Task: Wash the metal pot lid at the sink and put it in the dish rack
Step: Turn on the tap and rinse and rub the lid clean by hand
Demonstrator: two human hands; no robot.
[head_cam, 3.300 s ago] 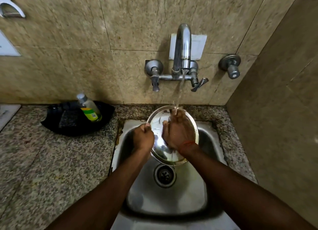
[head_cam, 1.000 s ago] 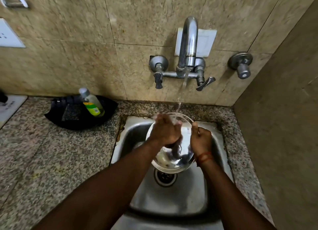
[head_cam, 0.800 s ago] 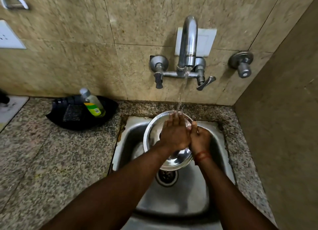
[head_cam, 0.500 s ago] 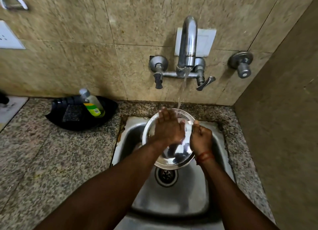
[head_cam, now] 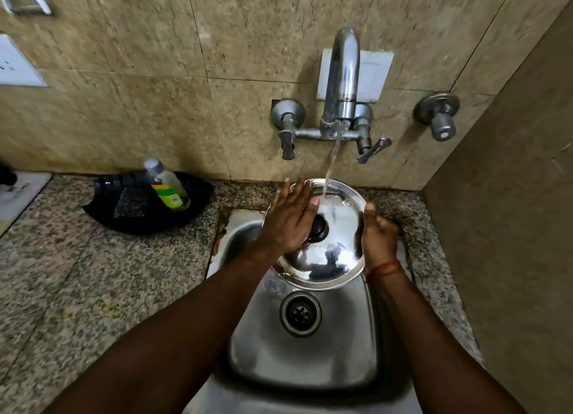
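One round shiny metal pot lid [head_cam: 328, 252] with one black knob [head_cam: 319, 228]. Two bare hands — left [head_cam: 290, 220], right [head_cam: 379, 235]. One chrome wall faucet [head_cam: 341, 82], two lever handles. One separate chrome wall valve [head_cam: 438, 116]. One steel sink [head_cam: 305, 345], one round drain [head_cam: 300, 313]. One clear bottle, green-yellow label [head_cam: 167, 186] — one black tray [head_cam: 145, 209].

No legible text: bottle [head_cam: 167, 186] label and white card [head_cam: 18, 193] print too blurred.

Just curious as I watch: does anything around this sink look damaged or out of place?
Brownish staining marks the sink's upper-left rim at the granite counter. The soap bottle leans tilted in its black tray.
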